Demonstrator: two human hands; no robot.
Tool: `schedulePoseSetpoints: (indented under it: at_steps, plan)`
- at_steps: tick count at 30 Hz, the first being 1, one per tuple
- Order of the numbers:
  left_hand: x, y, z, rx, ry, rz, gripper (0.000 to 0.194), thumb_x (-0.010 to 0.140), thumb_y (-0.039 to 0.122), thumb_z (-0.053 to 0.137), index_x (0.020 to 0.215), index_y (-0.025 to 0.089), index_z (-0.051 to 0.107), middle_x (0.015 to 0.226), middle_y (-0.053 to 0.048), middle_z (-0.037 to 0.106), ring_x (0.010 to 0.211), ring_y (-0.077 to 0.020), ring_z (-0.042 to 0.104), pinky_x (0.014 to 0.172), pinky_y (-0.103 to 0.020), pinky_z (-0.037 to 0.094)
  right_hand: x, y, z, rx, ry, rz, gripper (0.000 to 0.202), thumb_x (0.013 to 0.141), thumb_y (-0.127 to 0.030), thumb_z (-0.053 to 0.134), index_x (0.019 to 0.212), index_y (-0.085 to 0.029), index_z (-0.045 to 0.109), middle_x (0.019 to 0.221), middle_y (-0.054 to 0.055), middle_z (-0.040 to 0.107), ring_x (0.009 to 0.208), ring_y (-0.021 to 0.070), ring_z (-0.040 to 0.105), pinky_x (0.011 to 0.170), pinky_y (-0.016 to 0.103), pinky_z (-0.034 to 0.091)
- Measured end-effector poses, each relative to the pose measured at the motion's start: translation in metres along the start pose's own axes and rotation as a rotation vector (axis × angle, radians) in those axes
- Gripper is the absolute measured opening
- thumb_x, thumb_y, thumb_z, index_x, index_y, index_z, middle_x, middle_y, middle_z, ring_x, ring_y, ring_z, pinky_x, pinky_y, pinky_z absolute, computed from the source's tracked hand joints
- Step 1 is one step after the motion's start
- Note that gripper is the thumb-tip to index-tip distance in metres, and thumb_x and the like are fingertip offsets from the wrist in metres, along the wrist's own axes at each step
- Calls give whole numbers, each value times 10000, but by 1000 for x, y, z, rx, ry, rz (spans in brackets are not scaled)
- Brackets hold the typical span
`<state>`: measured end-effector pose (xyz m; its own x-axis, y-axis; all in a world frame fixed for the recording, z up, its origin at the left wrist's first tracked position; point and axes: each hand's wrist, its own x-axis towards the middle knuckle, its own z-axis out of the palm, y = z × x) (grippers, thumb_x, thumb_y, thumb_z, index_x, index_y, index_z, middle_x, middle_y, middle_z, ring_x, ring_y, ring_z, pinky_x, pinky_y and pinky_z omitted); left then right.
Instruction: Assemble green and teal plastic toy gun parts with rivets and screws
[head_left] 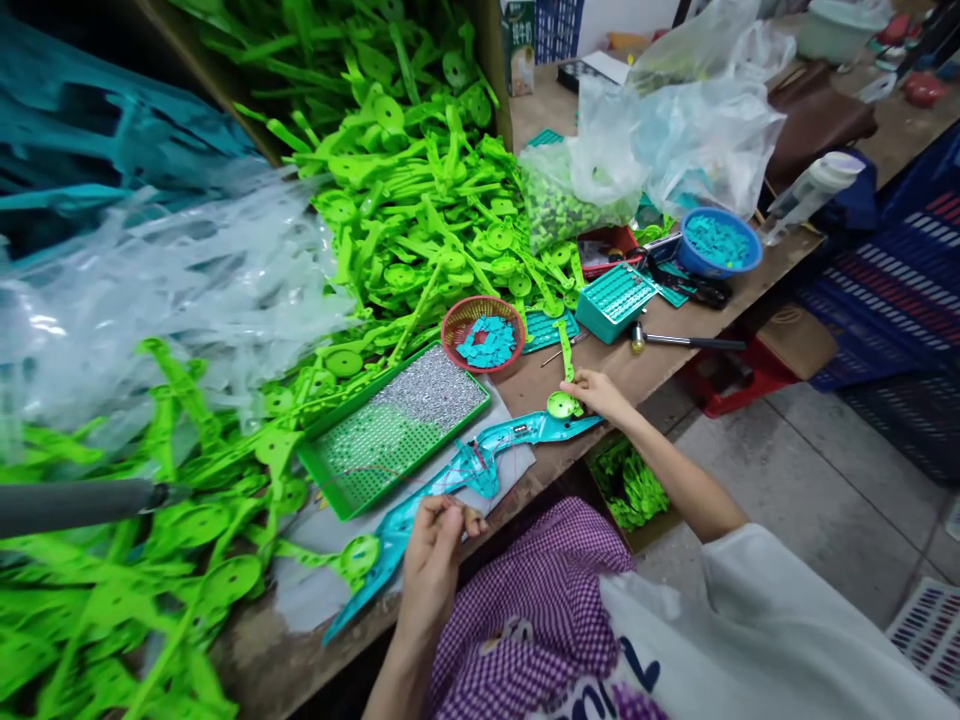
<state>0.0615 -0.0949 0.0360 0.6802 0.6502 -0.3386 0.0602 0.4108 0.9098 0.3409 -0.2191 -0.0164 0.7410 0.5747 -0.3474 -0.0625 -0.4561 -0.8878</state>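
L hand (441, 538) curled, R hand (592, 393) fwd.

Glare on plastic film (172, 290); blurred edges

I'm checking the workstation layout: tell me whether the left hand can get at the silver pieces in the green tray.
Probably yes: the silver pieces lie exposed in the open green tray, just beyond the left hand, with only the low blue part seeming to lie between.
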Motion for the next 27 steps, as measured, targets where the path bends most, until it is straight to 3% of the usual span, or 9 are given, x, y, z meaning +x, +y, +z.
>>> schedulePoseSetpoints:
  at_steps: [8, 11, 13, 15, 18, 20, 22, 25, 27]
  plan:
    - [7, -7, 14, 140, -91, 27, 381, 765, 572, 676, 825, 235, 508, 609, 35, 577, 622, -156, 593, 669, -292, 507, 6, -12, -5, -433, 9, -57, 345, 735, -503, 733, 778, -218, 544, 628, -32, 602, 620, 155, 581, 599, 253, 409]
    - [-3, -7, 10, 234, -79, 55, 357, 781, 562, 661, 806, 232, 527, 617, 20, 593, 609, -159, 596, 644, -283, 506, -11, -17, -7, -524, 68, -96, 311, 759, -472, 728, 875, -218, 592, 695, -13, 625, 696, 182, 607, 673, 281, 441]
    - [-11, -4, 6, 309, -74, 90, 306, 806, 522, 646, 798, 231, 554, 627, 13, 600, 599, -157, 594, 622, -273, 500, -36, -24, -2, -428, 124, -222, 347, 821, -493, 656, 1018, -210, 610, 802, 18, 655, 749, 192, 624, 714, 309, 477]
    - [-15, 5, 5, 413, -102, 153, 237, 827, 462, 631, 793, 231, 594, 633, 8, 608, 582, -155, 588, 588, -261, 486, -66, -34, 8, -298, 113, -453, 452, 878, -535, 562, 1190, -209, 584, 1010, 79, 669, 880, 210, 643, 787, 343, 509]
    - [-8, 31, 16, 598, -206, 319, 146, 837, 377, 619, 802, 242, 662, 685, -7, 657, 602, -163, 600, 613, -269, 493, -101, -54, 26, -349, -138, -806, 580, 847, -621, 567, 1291, -248, 558, 1271, 117, 612, 1206, 262, 553, 1011, 424, 440]
    - [5, 53, 30, 687, -256, 448, 140, 853, 357, 602, 836, 253, 695, 762, -22, 699, 690, -180, 635, 720, -298, 513, -110, -68, 33, -343, -251, -890, 488, 890, -615, 502, 1164, -233, 636, 1122, 106, 682, 1116, 248, 603, 987, 424, 451]
    - [21, 75, 46, 722, -306, 528, 182, 873, 372, 576, 884, 253, 713, 828, -36, 724, 749, -192, 652, 772, -315, 515, -109, -79, 31, -262, -247, -829, 455, 939, -586, 420, 931, -212, 680, 841, 70, 694, 847, 203, 645, 834, 371, 503]
    - [49, 94, 66, 746, -408, 576, 211, 884, 380, 568, 923, 231, 712, 876, -34, 733, 781, -181, 656, 780, -299, 505, -99, -90, 12, -72, -69, -603, 506, 899, -646, 437, 688, -221, 611, 615, 14, 579, 580, 147, 535, 603, 301, 467]
    - [67, 92, 73, 775, -436, 583, 222, 897, 376, 557, 913, 210, 703, 857, -30, 726, 768, -168, 645, 764, -288, 493, -89, -92, -8, 103, 95, -476, 517, 820, -708, 510, 626, -230, 546, 566, -13, 505, 502, 122, 447, 516, 276, 408]
